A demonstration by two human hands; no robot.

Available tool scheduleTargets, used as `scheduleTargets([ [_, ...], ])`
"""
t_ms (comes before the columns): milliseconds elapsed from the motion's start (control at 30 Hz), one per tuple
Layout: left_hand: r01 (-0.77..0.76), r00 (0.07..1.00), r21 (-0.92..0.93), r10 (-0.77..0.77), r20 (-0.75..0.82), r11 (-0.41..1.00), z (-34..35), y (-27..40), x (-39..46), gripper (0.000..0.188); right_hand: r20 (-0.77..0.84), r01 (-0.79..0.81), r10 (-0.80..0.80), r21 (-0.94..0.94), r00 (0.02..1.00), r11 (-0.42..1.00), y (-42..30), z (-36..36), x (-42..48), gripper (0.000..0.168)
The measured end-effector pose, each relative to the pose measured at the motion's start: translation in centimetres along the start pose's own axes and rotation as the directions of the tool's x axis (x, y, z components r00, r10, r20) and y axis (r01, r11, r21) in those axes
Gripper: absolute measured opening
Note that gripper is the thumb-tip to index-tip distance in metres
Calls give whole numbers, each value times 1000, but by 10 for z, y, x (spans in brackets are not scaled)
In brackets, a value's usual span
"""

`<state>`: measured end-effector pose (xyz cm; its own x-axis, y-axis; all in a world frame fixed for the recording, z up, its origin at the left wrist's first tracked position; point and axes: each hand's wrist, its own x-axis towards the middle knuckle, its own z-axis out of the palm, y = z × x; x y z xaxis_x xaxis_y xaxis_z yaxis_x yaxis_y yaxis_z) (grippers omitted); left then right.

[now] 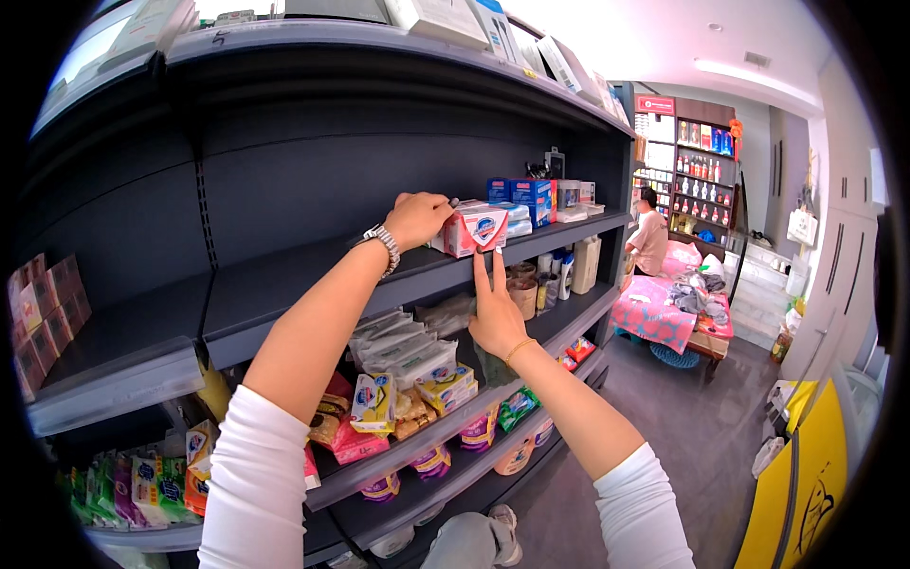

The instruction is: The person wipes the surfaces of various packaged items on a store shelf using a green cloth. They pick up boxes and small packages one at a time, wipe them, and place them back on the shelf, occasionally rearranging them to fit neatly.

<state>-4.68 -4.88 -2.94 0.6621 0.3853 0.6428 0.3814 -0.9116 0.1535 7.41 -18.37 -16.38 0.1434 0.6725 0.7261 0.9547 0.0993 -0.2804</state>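
Note:
A pink-and-white Safeguard soap box sits at the front edge of the dark middle shelf. My left hand, with a metal watch at its wrist, lies against the box's left end. Its fingertips reach over the top, and some fingers are hidden. From below, my right hand sets two extended, spread fingers on the lower front of the box; its other fingers are curled. Just right of the box lie white-and-blue packs, with blue boxes behind them.
Below are yellow soap boxes, plastic-wrapped packs and white bottles. Pink boxes stack at far left. A person sits beyond the shelf end by a pink-covered table. A yellow panel stands at right.

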Motion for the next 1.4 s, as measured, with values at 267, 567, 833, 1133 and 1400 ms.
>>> scheduleTargets([
  [267, -85, 996, -9, 85, 26, 996, -14, 19, -4, 32, -68, -31, 41, 144, 997, 989, 1, 6, 3, 106],
  [567, -100, 978, -60, 87, -190, 993, -19, 15, -14, 35, -42, -92, 99, 139, 994, 986, 3, 0, 9, 107],
  [833, 382, 923, -330, -374, 90, 863, -126, -10, -40, 38, -55, -66, 75, 152, 996, 986, 5, -5, 7, 110],
  [1133, 508, 848, -194, -448, 281, 839, -109, -37, -73, 43, 91, -19, 18, 9, 996, 1000, -7, -13, 11, 104],
  [1400, -130, 989, 266, 144, -32, 955, -43, -4, -26, 42, 48, -6, 7, -23, 999, 1000, -7, -9, 9, 100],
])
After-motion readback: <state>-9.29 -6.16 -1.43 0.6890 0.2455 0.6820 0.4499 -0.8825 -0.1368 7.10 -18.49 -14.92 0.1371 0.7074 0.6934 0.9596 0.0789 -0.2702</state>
